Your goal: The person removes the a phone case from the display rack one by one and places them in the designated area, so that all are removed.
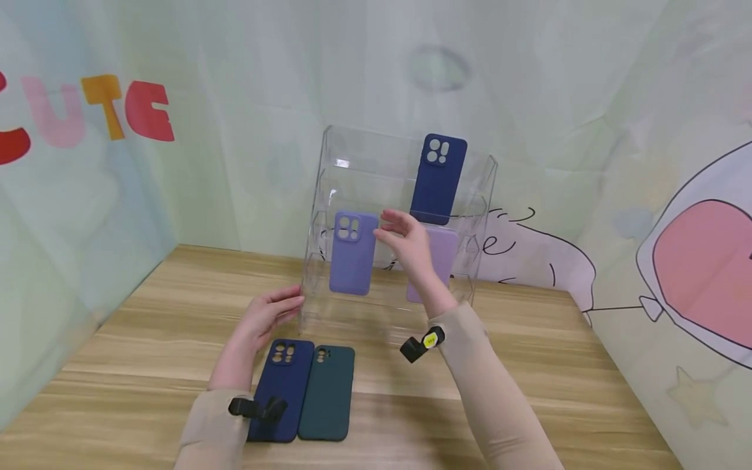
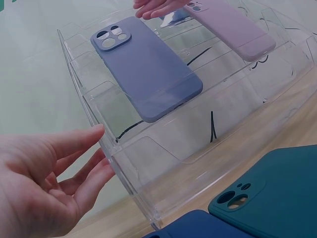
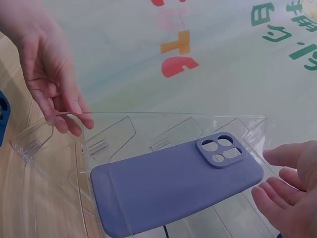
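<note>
At the near edge, black straps (image 1: 241,407) crossed the cuffs of two pale sleeves (image 1: 213,427). A dark blue phone case (image 1: 290,385) and a dark green phone case (image 1: 326,395) lay side by side on the wood-grain table (image 1: 147,313), camera cut-outs at the far end.

Beyond them, the left hand (image 1: 270,316) had thumb and fingers apart, their tips against the left side of a clear tiered rack (image 1: 367,186). On a lower tier of that rack a periwinkle phone case (image 1: 354,261) leaned back, upright, camera openings uppermost. The right hand (image 1: 408,245) was beside that case's upper right corner, fingers extended and thumb spaced from them; contact could not be confirmed.

To the right, partly behind the right wrist, a pale lilac phone case (image 1: 442,251) stood in the rack. Higher up, a second dark blue case (image 1: 440,186) leaned in an upper tier.

Behind the rack hung a pale printed backdrop (image 1: 264,163), with coloured lettering (image 1: 104,108) at left.
</note>
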Available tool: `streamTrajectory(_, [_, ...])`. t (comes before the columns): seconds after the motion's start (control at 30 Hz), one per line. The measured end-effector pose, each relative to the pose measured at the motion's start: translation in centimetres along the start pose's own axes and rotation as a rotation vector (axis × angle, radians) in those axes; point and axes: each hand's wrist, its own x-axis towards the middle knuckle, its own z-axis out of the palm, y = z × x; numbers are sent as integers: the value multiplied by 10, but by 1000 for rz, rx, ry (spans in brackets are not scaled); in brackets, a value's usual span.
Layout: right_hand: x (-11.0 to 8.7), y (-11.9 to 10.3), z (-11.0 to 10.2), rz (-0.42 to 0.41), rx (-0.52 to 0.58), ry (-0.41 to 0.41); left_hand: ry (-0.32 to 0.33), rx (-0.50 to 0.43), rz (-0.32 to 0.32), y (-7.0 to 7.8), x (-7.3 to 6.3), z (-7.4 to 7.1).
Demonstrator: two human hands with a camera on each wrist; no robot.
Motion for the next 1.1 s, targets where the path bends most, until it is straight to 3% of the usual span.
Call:
streamTrajectory(0.53, [5, 8, 6, 77, -24, -53, -9, -6, 6, 0, 0, 0])
streamTrajectory(1.1, [5, 19, 15, 93, 5, -3, -6, -11, 7, -1, 1, -2])
